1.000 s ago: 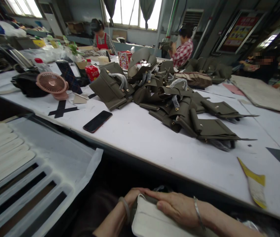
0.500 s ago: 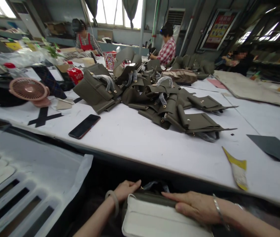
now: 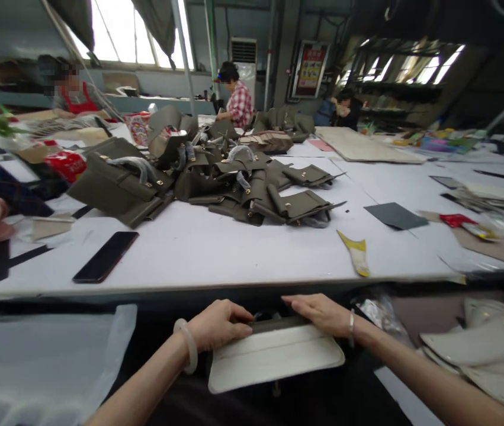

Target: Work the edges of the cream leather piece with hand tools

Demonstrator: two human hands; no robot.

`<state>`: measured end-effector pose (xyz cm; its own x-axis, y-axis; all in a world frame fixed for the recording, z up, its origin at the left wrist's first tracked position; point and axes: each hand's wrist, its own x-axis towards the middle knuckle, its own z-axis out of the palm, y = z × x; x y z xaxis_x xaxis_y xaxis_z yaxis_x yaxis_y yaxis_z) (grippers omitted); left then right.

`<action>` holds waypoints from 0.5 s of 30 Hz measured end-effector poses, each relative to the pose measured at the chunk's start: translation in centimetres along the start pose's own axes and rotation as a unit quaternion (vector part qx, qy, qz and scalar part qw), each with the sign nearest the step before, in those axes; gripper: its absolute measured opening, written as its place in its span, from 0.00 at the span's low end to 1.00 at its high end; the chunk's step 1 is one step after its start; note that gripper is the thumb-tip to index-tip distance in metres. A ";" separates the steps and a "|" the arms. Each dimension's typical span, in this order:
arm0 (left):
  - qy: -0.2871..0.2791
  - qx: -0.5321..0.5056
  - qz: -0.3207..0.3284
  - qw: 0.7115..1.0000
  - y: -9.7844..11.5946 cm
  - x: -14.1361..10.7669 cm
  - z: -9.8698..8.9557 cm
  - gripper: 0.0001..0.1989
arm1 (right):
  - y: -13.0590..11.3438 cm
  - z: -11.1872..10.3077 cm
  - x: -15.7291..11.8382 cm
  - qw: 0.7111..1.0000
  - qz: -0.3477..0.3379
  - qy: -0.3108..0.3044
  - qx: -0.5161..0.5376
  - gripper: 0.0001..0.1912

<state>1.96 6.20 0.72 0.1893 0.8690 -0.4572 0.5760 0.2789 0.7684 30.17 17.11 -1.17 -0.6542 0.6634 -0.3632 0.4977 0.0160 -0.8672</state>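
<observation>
Just below the front edge of the table, both my hands grip a handbag with a pale cream panel facing me and a dark olive strip along its top. My left hand holds the upper left corner, thumb on the panel. At the upper right lies my right hand, its fingers reaching over the top edge. Behind the top edge a dark curved piece shows in part. The bag's underside and far side are hidden.
On the white table lie a heap of olive handbags, a phone, a yellow-and-white scrap and a dark sheet. A white plastic tray stands left. Cream pieces are stacked right. Several people work beyond.
My view has swung right. The handbag now sits more level, with its whole cream panel showing. My left hand has closed over the corner, and the right hand lies nearer the top edge.
</observation>
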 end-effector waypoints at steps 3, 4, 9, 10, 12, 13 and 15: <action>0.060 0.044 0.067 0.995 2.3 -0.4 1.4 0.14 | 4.6 1.6 -3.0 0.966 0.062 0.221 0.121 0.41; 0.079 0.047 0.089 0.992 3.2 -0.7 2.4 0.11 | 6.2 2.9 -4.2 0.940 0.098 0.281 0.166 0.43; 0.092 0.038 0.131 0.986 6.7 -1.3 9.0 0.06 | 10.9 12.8 -6.9 0.826 0.215 0.316 0.414 0.40; 0.093 0.053 0.136 0.985 6.9 -1.3 10.2 0.06 | 10.9 14.5 -6.5 0.805 0.214 0.305 0.462 0.40; 0.101 0.089 0.144 0.980 6.7 -0.9 11.8 0.07 | 10.3 16.9 -5.0 0.756 0.191 0.295 0.552 0.38; 0.112 0.104 0.147 0.977 6.5 -0.7 12.4 0.08 | 9.9 17.4 -4.1 0.729 0.175 0.296 0.592 0.37; 0.142 0.127 0.157 0.969 5.8 -0.2 13.2 0.11 | 9.2 17.7 -2.5 0.673 0.139 0.302 0.661 0.33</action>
<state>15.73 2.25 -0.68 0.1801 0.9824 -0.0496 0.7101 -0.0949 0.6977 26.30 2.40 -14.26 -0.0911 0.6927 -0.7155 -0.6496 -0.5859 -0.4845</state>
